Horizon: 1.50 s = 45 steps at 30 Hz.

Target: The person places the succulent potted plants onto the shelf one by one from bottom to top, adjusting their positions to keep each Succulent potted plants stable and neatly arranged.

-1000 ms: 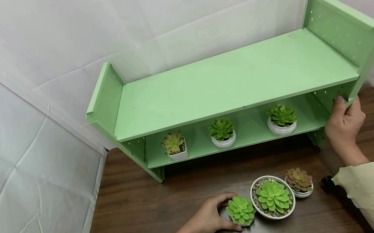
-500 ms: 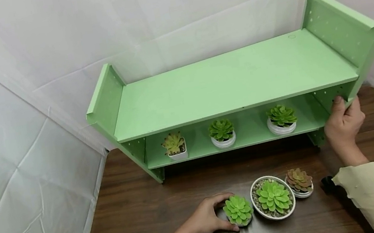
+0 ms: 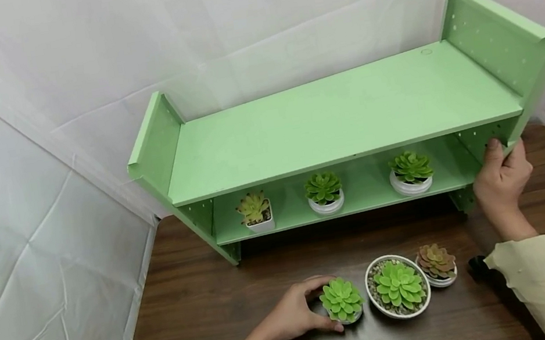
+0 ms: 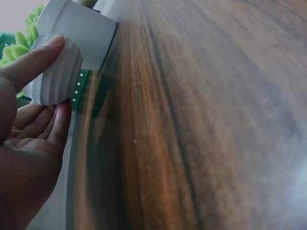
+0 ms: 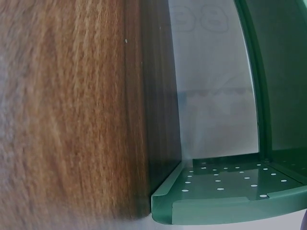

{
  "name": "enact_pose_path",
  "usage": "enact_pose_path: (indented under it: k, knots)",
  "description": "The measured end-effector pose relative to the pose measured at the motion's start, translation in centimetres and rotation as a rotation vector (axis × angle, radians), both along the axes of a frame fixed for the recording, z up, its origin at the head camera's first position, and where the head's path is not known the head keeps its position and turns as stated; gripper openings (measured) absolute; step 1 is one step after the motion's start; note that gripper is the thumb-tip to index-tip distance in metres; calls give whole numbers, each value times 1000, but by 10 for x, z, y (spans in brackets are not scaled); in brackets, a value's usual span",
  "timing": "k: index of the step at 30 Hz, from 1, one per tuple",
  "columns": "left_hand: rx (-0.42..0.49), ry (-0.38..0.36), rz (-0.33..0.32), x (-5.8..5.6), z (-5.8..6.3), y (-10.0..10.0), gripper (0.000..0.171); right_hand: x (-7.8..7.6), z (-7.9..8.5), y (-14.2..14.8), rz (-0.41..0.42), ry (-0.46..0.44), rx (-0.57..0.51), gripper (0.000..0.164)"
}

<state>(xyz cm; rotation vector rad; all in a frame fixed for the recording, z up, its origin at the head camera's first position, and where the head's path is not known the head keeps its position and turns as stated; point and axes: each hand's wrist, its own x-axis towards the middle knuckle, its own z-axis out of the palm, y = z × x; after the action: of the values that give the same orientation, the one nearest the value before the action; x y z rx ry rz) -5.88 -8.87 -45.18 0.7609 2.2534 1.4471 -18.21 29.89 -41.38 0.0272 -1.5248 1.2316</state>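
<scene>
My left hand (image 3: 293, 311) holds a small potted succulent (image 3: 342, 299) with bright green leaves at the front of the table. In the left wrist view, thumb and fingers sit on opposite sides of its ribbed white pot (image 4: 56, 72). The pot's base seems slightly off the wood there. My right hand (image 3: 503, 176) grips the front edge of the right side panel of a green two-tier shelf (image 3: 338, 116); its thumb lies on the inner face. The right wrist view shows the perforated green panel (image 5: 225, 184) but not the hand's grip.
On the lower tier stand a square-potted succulent (image 3: 256, 210) and two round-potted ones, middle (image 3: 324, 191) and right (image 3: 411, 171). A larger bowl-potted succulent (image 3: 398, 286) and a reddish-brown succulent (image 3: 437, 264) stand on the wooden table (image 3: 181, 301). White sheeting (image 3: 252, 32) hangs behind.
My left hand has moved the small succulent left and slightly back, widening the gap to the larger bowl-potted one. My right hand keeps its grip on the shelf.
</scene>
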Motion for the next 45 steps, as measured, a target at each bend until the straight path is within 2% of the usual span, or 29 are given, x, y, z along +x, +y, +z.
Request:
enact_pose_path:
  k: [7,14,23,28,32,38,45]
  knots:
    - [8,20,-10,-3,7,-2,70,4,11,-7,1,6,-9,23]
    - [-8,38,-19,-3,10,-3,70,-6,-2,3,-28,-21,-6,23]
    - [40,62,-16,-3,16,-7,68,-5,-6,2,-8,-31,6,23]
    - [82,71,0,0,33,-9,66,-3,-4,0,-5,-20,-6,23]
    - [151,40,3,4,52,-10,62,-2,-4,-1,-15,-24,-1,22]
    - [204,33,0,4,58,-13,60,-2,-5,0,-28,-28,-10,21]
    - [238,-56,58,2,69,-13,64,6,7,-7,-33,-12,-37,20]
